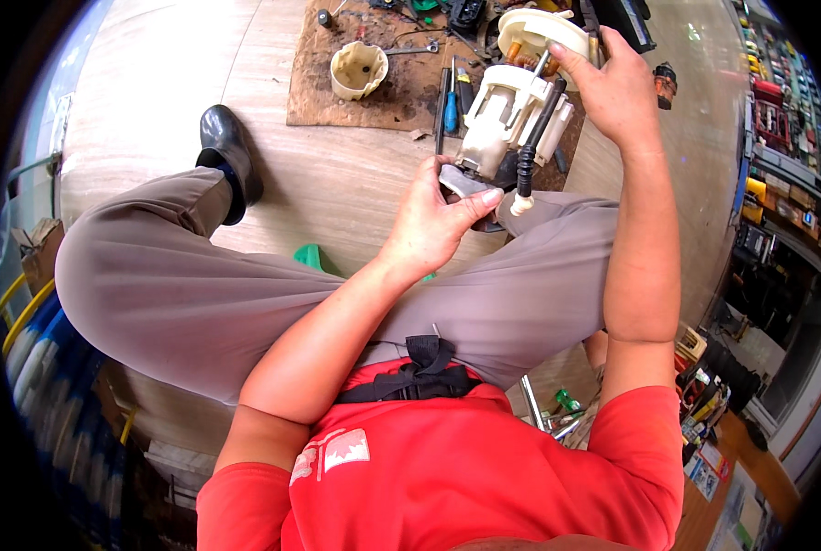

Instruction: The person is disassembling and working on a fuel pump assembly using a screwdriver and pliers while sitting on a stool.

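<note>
A fuel pump module (pixel 488 138) with a white plastic body is held up between my two hands, tilted over the floor near my knee. My right hand (pixel 617 87) grips the round cream flange (pixel 539 32) at its top, thumb pressed on the near side. At the lower end, my left hand (pixel 433 216) is closed on a grey, flat strainer-like piece (pixel 463 181), with the thumb over its edge. A black corrugated hose (pixel 528 147) runs down the module's side to a pale end fitting. My left fingertips are partly hidden behind the piece.
On a stained brown board (pixel 314 101) ahead stand a cream plastic cup (pixel 360 71), a wrench (pixel 419 49) and a blue-handled screwdriver (pixel 451 110). Dark parts clutter its far side. An orange-and-black part (pixel 665 85) lies on the floor at right. Stocked shelves (pixel 787 119) line the right.
</note>
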A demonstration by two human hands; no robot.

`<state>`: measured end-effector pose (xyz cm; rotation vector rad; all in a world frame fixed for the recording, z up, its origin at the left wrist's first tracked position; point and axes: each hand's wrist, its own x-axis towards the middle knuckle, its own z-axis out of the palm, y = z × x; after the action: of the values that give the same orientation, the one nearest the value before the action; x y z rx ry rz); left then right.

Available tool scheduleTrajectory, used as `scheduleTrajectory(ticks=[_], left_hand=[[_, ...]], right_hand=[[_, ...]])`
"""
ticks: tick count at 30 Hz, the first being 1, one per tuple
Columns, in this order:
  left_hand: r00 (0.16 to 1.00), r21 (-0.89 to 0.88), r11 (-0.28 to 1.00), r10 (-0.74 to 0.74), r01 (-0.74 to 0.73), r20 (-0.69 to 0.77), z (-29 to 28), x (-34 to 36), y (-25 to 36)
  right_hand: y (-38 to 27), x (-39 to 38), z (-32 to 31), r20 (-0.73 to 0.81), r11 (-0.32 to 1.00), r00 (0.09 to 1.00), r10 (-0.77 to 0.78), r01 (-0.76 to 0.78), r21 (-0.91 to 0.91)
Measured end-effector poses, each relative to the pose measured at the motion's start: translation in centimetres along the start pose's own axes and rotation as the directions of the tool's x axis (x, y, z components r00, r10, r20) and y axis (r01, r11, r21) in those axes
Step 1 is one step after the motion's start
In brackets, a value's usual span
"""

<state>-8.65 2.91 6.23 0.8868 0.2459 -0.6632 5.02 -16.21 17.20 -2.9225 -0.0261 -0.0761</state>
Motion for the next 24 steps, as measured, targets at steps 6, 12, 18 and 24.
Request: scheduleTrajectory(ticks=[6,12,18,24], left_hand=[[0.997,0.005,0.999,-0.041,0.041,0.065,-0.3,0.1,0.2],[0.996,0.066,0.997,-0.054,0.049,0.078,-0.4,0.1,0.6],[0.991,0.091,0.993,-0.088,0.078,0.101,-0.7,0.3,0.6],[0.985,0.117,0.989,-0.104,0.088,0.135,-0.8,0.4,0.8]], right_hand=[[-0.2,-0.1,-0.2,0.026,0.999,0.999,0.031,-0.032,0.042],[-0.4,-0.3,-0.2,-0.001,0.998,1.000,-0.021,0.021,0.054],[-2.3,-0.6,-1.1,0.007,0.998,0.998,0.058,-0.058,-0.005],[-4.3,-0.6,-2.5,0.015,0.989,0.990,0.141,-0.140,-0.047]])
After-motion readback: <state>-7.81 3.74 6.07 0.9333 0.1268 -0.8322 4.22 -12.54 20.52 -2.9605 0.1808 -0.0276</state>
